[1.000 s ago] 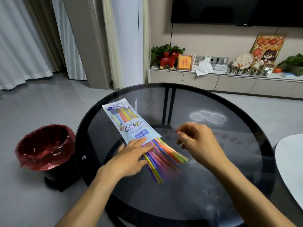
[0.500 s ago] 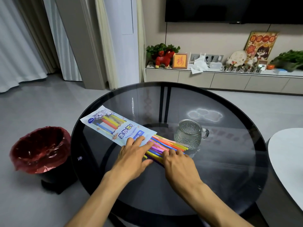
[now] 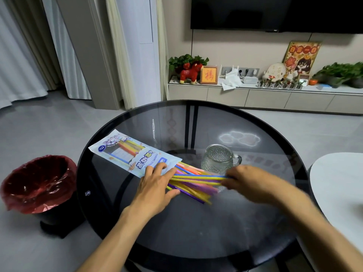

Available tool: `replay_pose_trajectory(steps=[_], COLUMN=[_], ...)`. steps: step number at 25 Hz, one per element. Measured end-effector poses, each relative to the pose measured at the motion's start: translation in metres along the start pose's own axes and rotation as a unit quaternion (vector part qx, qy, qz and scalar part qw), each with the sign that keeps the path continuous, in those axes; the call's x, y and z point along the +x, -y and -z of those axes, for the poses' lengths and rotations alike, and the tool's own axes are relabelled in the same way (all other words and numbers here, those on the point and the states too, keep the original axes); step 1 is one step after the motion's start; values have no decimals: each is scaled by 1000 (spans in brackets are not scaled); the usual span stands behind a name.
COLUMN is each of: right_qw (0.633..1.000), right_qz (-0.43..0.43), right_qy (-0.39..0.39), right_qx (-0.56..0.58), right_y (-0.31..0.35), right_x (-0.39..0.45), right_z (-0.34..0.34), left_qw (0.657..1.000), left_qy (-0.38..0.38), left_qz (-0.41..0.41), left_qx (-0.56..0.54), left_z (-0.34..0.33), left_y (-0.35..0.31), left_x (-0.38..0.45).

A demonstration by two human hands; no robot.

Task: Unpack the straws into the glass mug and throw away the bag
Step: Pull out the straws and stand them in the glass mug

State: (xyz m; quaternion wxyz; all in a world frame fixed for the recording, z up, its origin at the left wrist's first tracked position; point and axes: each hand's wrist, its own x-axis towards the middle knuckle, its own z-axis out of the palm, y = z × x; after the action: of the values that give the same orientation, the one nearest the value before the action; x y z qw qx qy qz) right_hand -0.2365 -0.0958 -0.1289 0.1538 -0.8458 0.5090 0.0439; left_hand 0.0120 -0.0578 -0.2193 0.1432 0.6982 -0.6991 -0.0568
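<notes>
On the round glass table (image 3: 255, 222) the bag (image 3: 133, 157) lies flat, its long axis running from the sealed end at the far left down toward its open mouth, which points at the mug (image 3: 219, 161). The left hand (image 3: 157, 185) presses flat on that mouth, fingers spread. Straws (image 3: 194, 183) fan out of it toward the right, just in front of the mug. The right hand (image 3: 251, 183) pinches a few yellow and blue ones by their tips, nearly level. The mug stands upright behind them. A red-lined bin (image 3: 37, 183) sits on the floor left of the table.
</notes>
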Motion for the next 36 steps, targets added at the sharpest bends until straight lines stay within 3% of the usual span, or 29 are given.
replay_pose_trajectory(steps=[2,5,8,10,12,13,15,17,18,19,20,21,25,28,30,32,33,35,36], right_qw=[990,942,931,933,917,901,843,737,698,693,710,735,813,854,844,778,718,600,573], right_qz=[-39,-74,-37,-5,42,61,72,92,122,155,189,217,219,209,188,117,70,-14,-49], right_qy=[42,3,-28,14,71,86,78,32,-9,-54,-86,-98,-104,-126,-137,-217,-275,-383,-415], right_qx=[132,328,363,358,391,422,527,669,705,702,673,634,529,459,483,578,635,702,705], right_y=[-30,-62,-56,-37,-16,-10,-5,-4,-3,0,6,14,35,34,32,20,7,-24,-37], right_x=[-20,-42,-37,-31,-27,-25,-23,-24,-23,-22,-21,-18,-8,-1,4,9,13,16,19], right_z=[30,48,39,30,27,28,35,42,41,38,34,28,1,-9,-4,10,20,36,38], left_qw=[1000,997,980,971,955,954,962,941,899,844,804,799,881,875,855,856,869,907,931], left_qy=[0,-2,-147,-235,-239,-230,-215,-178,-133,-82,-36,6,161,194,185,112,50,-55,-77], left_qz=[11,40,72,-32,-162,-186,-160,-101,-88,-88,-98,-110,-119,-106,-82,-44,-17,31,32], left_qx=[-8,-67,-113,-13,60,53,-53,-269,-408,-522,-585,-591,-428,-430,-477,-502,-492,-416,-356], left_z=[-4,-5,11,21,21,20,21,32,39,46,49,48,27,22,21,20,20,22,23], left_y=[-4,-10,-21,-42,-59,-65,-67,-69,-72,-75,-75,-74,-62,-57,-54,-48,-44,-37,-34], left_x=[3,10,12,7,0,-2,0,1,0,-2,-3,-4,-11,-10,-7,-4,-1,1,0])
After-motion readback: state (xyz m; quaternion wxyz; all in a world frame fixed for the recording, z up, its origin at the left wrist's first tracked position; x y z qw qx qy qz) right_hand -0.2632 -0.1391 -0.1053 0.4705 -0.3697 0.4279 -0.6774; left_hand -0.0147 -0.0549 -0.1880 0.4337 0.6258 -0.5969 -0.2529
